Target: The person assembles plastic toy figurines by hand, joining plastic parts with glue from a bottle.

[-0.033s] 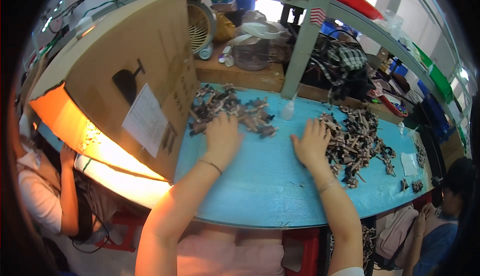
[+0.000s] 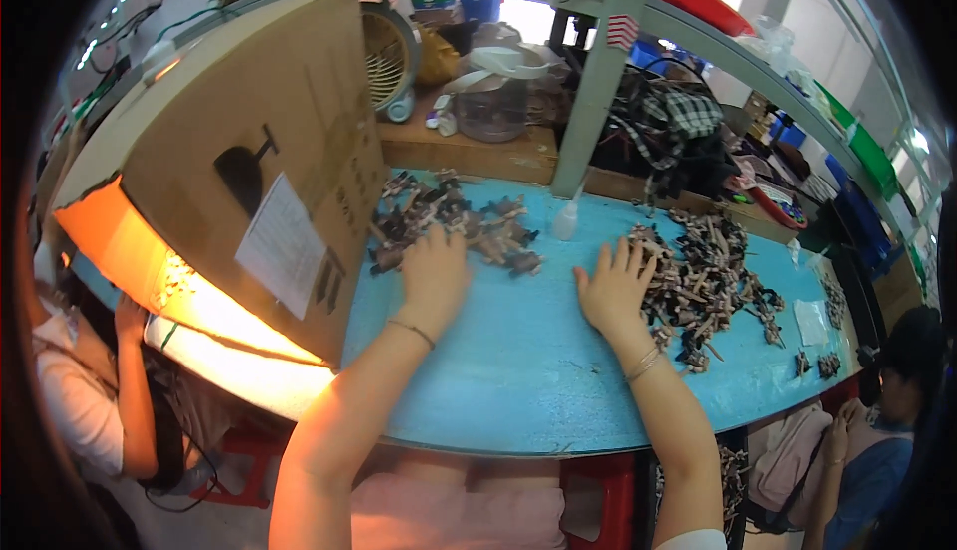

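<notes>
As both hands (image 2: 434, 271) press flat — parts piles (image 2: 459, 223), blue table (image 2: 518, 370)

Bare forearms, thin bracelet on each wrist, white sleeve edge

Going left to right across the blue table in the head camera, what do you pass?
Cardboard box → left pile of small dark parts → left hand → small white bottle → right hand → right pile of small parts → white slip of paper.
</notes>
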A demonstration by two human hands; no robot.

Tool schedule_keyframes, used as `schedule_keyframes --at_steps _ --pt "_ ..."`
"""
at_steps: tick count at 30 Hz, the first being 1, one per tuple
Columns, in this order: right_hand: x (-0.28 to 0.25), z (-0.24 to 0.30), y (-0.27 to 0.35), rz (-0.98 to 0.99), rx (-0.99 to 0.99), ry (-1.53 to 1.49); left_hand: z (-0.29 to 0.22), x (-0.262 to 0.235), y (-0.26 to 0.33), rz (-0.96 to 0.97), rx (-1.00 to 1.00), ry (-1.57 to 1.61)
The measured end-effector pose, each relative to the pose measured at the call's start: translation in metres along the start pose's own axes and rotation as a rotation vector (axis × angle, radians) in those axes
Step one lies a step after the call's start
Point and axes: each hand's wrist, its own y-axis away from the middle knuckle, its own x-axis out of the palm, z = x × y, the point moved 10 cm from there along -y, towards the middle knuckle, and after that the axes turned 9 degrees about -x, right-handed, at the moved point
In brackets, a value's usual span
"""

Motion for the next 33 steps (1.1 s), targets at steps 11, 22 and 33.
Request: schedule_keyframes --at_steps 11,22,33 --pt "0.029 -0.072 0.018 0.177 0.051 0.146 0.007 -0.024 0.035 0.000 0.167 0.024" --pt "0.037 -0.157 0.023 0.095 0.117 0.092 0.027 -0.079 0.120 0.259 0.007 0.656" --pt "0.043 0.005 -0.051 -0.206 0.132 -0.524 0.045 -0.044 0.171 0.494 -0.762 2.093"
